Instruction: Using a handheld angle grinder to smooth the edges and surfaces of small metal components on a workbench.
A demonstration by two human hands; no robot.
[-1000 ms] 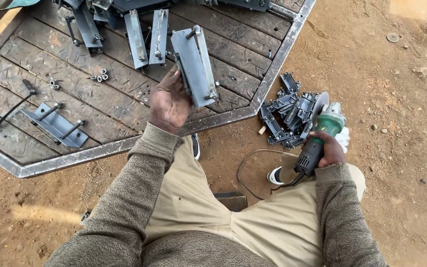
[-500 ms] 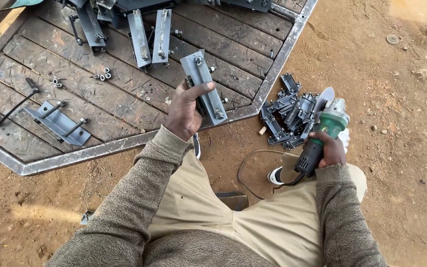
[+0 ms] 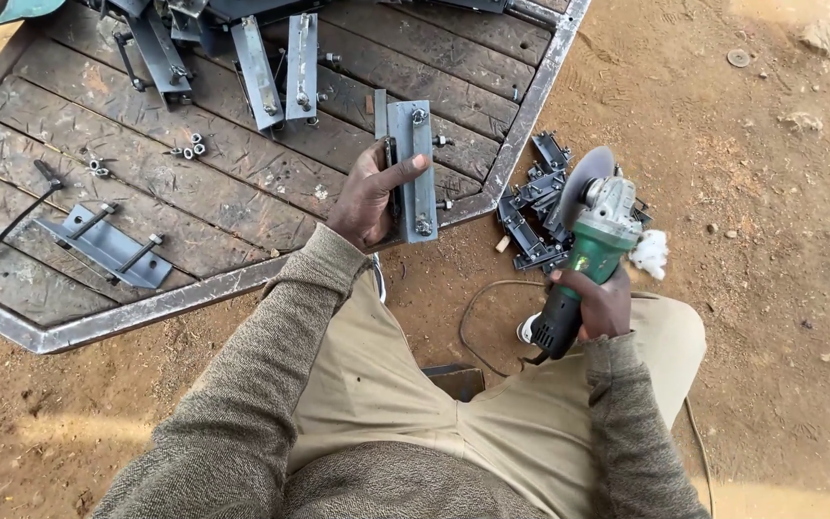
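Observation:
My left hand (image 3: 369, 197) grips a grey metal bracket (image 3: 411, 168) with bolts through it, held upright over the near corner of a metal-framed wooden panel (image 3: 242, 279). My right hand (image 3: 599, 300) holds a green angle grinder (image 3: 592, 240) by its body, disc up, above my right knee. Its cord (image 3: 477, 308) loops over the dirt between my legs. Just beyond the grinder lies a pile of dark metal brackets (image 3: 535, 207) on the ground.
More grey brackets (image 3: 280, 67) lie on the panel's far side, and one with bolts (image 3: 108, 245) sits near its left edge. Loose nuts (image 3: 189, 149) and a thin bent rod (image 3: 21, 211) rest on the boards. Bare red dirt with stones (image 3: 799, 120) spreads to the right.
My left hand has brought the bracket nearer and turned it upright. The grinder in my right hand has risen a little and tilted toward the bracket.

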